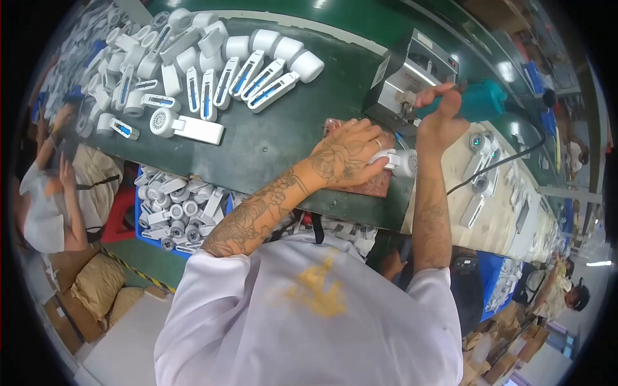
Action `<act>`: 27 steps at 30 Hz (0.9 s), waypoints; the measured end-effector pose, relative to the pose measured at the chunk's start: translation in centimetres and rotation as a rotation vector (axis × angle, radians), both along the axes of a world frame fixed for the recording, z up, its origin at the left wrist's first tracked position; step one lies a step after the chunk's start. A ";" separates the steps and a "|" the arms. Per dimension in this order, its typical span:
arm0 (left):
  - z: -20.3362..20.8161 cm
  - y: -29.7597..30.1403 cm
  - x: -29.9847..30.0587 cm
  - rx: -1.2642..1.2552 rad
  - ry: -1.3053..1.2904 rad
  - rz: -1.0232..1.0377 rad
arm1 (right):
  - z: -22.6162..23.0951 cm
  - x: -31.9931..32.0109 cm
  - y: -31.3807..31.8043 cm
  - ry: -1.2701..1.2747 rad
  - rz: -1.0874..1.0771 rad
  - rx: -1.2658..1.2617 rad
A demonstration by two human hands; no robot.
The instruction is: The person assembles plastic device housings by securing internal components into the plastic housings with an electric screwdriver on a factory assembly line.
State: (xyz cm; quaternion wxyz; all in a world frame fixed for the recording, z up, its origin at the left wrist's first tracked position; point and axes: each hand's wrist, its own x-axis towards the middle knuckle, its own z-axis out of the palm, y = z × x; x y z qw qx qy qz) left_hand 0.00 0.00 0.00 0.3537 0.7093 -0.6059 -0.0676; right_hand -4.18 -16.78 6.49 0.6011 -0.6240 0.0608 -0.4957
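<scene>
My left hand (354, 154) presses down on a white handheld fan (404, 163), fingers curled over its handle. The round fan head sticks out to the right of the hand. Both rest on a reddish-brown pad (367, 186) on the green bench. My right hand (443, 116) grips a teal corded power tool (479, 101), apparently an electric screwdriver, held nearly level. Its front end meets the face of a metal box (412, 80), which looks like a screw feeder. My fingers partly hide the tool's tip.
White fans (257, 71) with blue-lined open handles crowd the bench's left side. One fan (187, 127) lies nearer. Below is a blue crate (183, 209) of fan parts. A black cable (502, 164) crosses the pale mat (444, 212), where lit fans lie. A co-worker (61, 193) sits left.
</scene>
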 end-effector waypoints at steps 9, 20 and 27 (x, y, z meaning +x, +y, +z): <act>-0.3 0.1 0.3 -0.106 -0.019 0.053 | 2.0 -2.9 2.6 0.134 -0.035 0.168; -0.2 0.0 0.1 -0.121 -0.055 0.041 | 0.5 -7.4 4.4 0.180 0.018 0.074; -0.1 -0.1 0.0 -0.102 -0.067 0.044 | -1.4 -7.4 4.0 0.097 0.082 0.182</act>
